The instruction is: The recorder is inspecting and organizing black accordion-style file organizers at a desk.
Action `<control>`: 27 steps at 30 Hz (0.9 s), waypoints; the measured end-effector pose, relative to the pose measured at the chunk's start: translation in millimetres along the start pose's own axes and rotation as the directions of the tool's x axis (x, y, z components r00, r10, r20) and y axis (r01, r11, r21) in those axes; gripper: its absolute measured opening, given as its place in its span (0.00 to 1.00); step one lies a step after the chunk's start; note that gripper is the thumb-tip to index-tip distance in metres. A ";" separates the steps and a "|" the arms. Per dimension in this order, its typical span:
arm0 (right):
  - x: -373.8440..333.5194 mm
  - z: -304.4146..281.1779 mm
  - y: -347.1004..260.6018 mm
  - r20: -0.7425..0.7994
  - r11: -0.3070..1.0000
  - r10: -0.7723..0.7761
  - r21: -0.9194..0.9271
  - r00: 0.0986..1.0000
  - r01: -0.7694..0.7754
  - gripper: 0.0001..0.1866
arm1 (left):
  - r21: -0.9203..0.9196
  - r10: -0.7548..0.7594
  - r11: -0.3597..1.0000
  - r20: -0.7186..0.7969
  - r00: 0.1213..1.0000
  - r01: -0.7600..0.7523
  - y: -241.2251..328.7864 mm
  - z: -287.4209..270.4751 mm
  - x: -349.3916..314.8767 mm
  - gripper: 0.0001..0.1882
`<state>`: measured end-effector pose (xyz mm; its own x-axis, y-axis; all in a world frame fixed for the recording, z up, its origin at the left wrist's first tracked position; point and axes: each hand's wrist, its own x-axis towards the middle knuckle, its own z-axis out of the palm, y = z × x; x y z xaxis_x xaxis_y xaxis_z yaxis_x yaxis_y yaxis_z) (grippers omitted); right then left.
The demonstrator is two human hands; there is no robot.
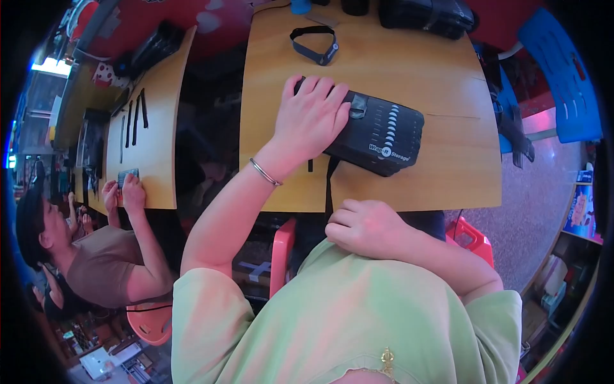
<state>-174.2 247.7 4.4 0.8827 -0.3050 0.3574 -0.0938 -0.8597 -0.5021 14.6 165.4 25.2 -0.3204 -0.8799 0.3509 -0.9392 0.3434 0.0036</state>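
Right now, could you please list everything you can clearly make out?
Wooden tabletops: 2, light brown, centre and left
Flat rectangular pack: 1, black, central tabletop
Closed strap loop: 1, dark grey, beyond the pack
Bulky bag: 1, black, tabletop's far right
Hanging flat strap: 1, black, tabletop's front edge
Slim flat straps: at least 3, black, left tabletop
Slotted plastic chair: 1, blue, upper right
Plastic seats: at least 2, red, lower half
Co-workers: at least 2, one brown-shirted, left
Metal bracelet: 1, silver, left wrist
Left hand: 1, bare, on the pack's left end
Right hand: 1, bare, below tabletop's front edge
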 end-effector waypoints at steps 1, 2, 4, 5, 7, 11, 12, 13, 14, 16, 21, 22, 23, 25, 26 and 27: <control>-4.5 2.0 3.2 0.063 0.999 0.009 -0.043 0.998 -0.007 0.07 | -0.002 0.009 1.000 -0.015 1.000 -0.009 -1.1 0.8 1.3 0.14; -7.3 2.2 4.8 0.063 0.999 0.012 -0.044 0.998 -0.009 0.07 | -0.004 0.011 1.000 -0.015 1.000 -0.011 -1.5 0.7 1.7 0.14; -8.0 -1.6 6.8 0.087 0.999 0.041 0.005 0.995 -0.042 0.09 | -0.025 0.010 1.000 0.021 1.000 -0.010 -3.5 -0.4 2.6 0.15; -6.9 -9.5 6.8 0.086 0.999 0.042 0.002 0.995 -0.043 0.09 | -0.025 0.012 1.000 0.018 1.000 -0.012 -4.7 0.4 2.6 0.15; -2.6 -38.8 5.8 -0.072 0.990 0.060 0.130 0.996 -0.050 0.12 | -0.038 0.031 0.999 -0.048 0.998 -0.033 -6.7 2.5 2.4 0.13; 25.7 -97.4 36.1 -0.379 0.969 0.213 -0.033 0.901 -0.243 0.17 | -0.085 0.015 0.996 0.030 0.999 -0.013 -8.9 -6.6 2.1 0.18; 31.2 -102.7 56.4 -0.357 0.953 0.283 -0.003 0.890 -0.304 0.20 | -0.077 0.037 0.997 0.086 0.996 -0.030 -9.1 -10.8 3.0 0.25; 35.2 -107.8 74.8 -0.334 0.930 0.351 0.021 0.874 -0.366 0.24 | -0.071 0.061 0.996 0.139 0.988 -0.051 -8.7 -16.2 5.2 0.32; 37.0 -110.1 91.0 -0.340 0.927 0.356 0.015 0.870 -0.374 0.24 | -0.076 0.072 0.995 0.134 0.988 -0.062 -8.6 -19.4 7.6 0.32; 42.0 -110.6 111.6 -0.096 0.819 0.560 0.217 0.823 -0.532 0.31 | -0.148 0.282 0.954 0.156 0.947 -0.259 -9.9 -25.0 8.2 0.47; 40.4 -108.7 98.0 0.004 0.892 0.451 0.038 0.893 -0.451 0.32 | -0.128 0.302 0.952 0.270 0.914 -0.276 -12.9 -28.8 6.5 0.54; 39.9 -105.3 93.4 -0.075 0.919 0.393 -0.010 0.917 -0.394 0.33 | -0.149 0.273 0.959 0.268 0.924 -0.240 -13.4 -28.3 4.1 0.56; 38.6 -103.5 83.3 -0.253 0.944 0.282 -0.096 0.925 -0.314 0.26 | -0.176 0.249 0.962 0.266 0.931 -0.208 -13.4 -26.8 2.5 0.58; 35.5 -100.9 55.8 -0.312 0.965 0.244 -0.015 0.918 -0.262 0.22 | -0.155 0.246 0.965 0.253 0.936 -0.212 -15.2 -23.3 -0.7 0.57; 32.7 -97.3 41.8 -0.377 0.977 0.213 0.055 0.901 -0.207 0.18 | -0.135 0.252 0.965 0.234 0.939 -0.226 -15.4 -21.8 -1.5 0.56; 30.1 -87.7 29.2 -0.229 0.938 0.313 0.226 0.922 -0.262 0.16 | -0.136 0.247 0.966 0.238 0.939 -0.220 -16.1 -21.7 -2.2 0.56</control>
<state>-190.8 177.5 69.6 0.6791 -0.6438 0.3527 -0.2154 -0.6341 -0.7427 33.1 168.9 44.6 -0.5628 -0.8195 0.1077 -0.8199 0.5700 0.0534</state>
